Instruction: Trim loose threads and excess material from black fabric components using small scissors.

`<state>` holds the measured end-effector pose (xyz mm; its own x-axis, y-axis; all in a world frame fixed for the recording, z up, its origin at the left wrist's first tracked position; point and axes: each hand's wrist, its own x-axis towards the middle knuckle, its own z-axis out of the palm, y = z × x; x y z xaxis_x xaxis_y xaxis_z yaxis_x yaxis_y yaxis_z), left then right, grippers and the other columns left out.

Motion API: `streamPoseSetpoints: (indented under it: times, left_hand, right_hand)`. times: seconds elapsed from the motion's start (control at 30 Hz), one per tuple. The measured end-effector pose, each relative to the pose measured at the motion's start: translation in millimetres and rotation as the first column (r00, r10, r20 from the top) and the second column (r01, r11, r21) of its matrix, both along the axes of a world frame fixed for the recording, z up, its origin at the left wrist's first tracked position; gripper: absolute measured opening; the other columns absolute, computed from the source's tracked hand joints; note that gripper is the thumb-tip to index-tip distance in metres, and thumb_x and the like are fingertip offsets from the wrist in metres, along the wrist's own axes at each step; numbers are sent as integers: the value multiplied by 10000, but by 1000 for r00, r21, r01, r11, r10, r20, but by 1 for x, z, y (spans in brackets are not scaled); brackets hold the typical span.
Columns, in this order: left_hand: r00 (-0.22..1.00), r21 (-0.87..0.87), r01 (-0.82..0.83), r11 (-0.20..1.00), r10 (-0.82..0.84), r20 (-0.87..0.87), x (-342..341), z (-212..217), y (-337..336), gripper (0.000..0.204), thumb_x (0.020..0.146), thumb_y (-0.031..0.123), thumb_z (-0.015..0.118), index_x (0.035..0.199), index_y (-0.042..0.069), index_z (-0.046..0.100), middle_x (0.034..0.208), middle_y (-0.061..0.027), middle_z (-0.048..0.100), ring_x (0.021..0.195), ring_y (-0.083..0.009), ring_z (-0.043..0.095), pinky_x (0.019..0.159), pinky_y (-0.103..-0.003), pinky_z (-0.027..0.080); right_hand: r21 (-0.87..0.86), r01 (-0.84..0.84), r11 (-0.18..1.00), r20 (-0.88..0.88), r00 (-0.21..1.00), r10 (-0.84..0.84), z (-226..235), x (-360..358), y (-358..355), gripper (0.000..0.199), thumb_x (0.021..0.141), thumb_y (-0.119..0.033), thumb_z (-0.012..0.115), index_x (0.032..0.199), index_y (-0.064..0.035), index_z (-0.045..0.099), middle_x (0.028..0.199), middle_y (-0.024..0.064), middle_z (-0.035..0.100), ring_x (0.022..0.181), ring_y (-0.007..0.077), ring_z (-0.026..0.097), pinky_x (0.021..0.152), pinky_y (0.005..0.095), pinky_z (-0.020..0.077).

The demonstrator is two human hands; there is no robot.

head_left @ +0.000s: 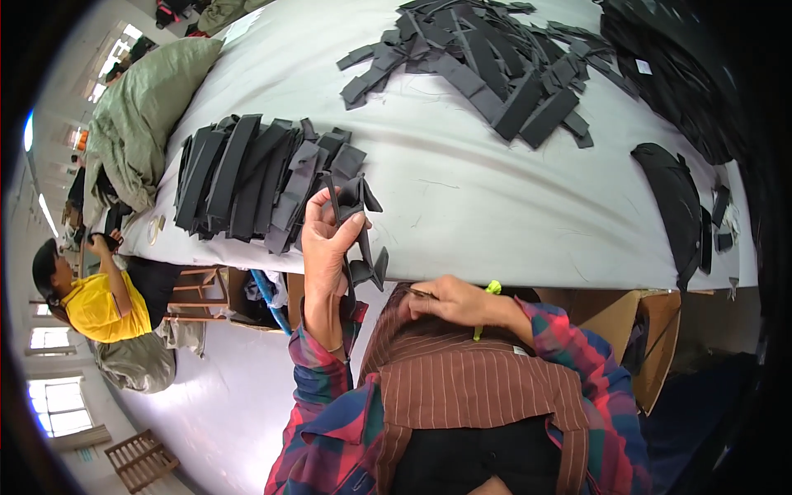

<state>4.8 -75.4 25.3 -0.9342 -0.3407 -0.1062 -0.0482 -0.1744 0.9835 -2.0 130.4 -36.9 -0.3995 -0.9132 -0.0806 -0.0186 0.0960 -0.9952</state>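
My left hand [324, 243] is raised at the table's front edge, thumb and fingers closed on a dark grey fabric strip [353, 195] that is folded and bent, its lower end hanging beside the wrist. Close to my apron, my right hand [459, 302] is closed around a small, thin, dark object [423, 293], mostly hidden by the fingers. Left of my left hand lies a row of similar dark strips [241, 177], stacked side by side. A larger loose heap of strips [487, 58] spreads across the far part of the table.
The table [429, 206] has a pale cloth cover. Black fabric [672, 74] and a curved black piece [670, 206] lie at the right. A green sack [140, 115] sits at the left edge. Cardboard boxes [660, 346] stand underneath. A person in yellow [107, 305] works at the left.
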Motion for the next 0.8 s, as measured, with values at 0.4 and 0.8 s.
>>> streamPoseSetpoints:
  times: [0.4,0.8]
  left_hand:
    - [986,-498,-123,858,48,-161,15,-2,10,491,723,0,687,1144,-6,435,971,-91,571,873,-140,567,800,-267,462]
    - [994,-641,-57,765,-14,-105,27,8,28,515,708,-23,670,1167,7,438,963,-94,584,879,-141,568,795,-260,457]
  right_hand:
    - [-427,644,635,-486,428,-762,82,-29,-11,199,843,-123,650,1036,-80,628,857,65,629,724,172,578,641,290,424]
    - [-392,582,712,-794,177,-582,89,-31,-11,141,782,-129,676,924,-123,677,717,9,586,661,212,536,618,333,370]
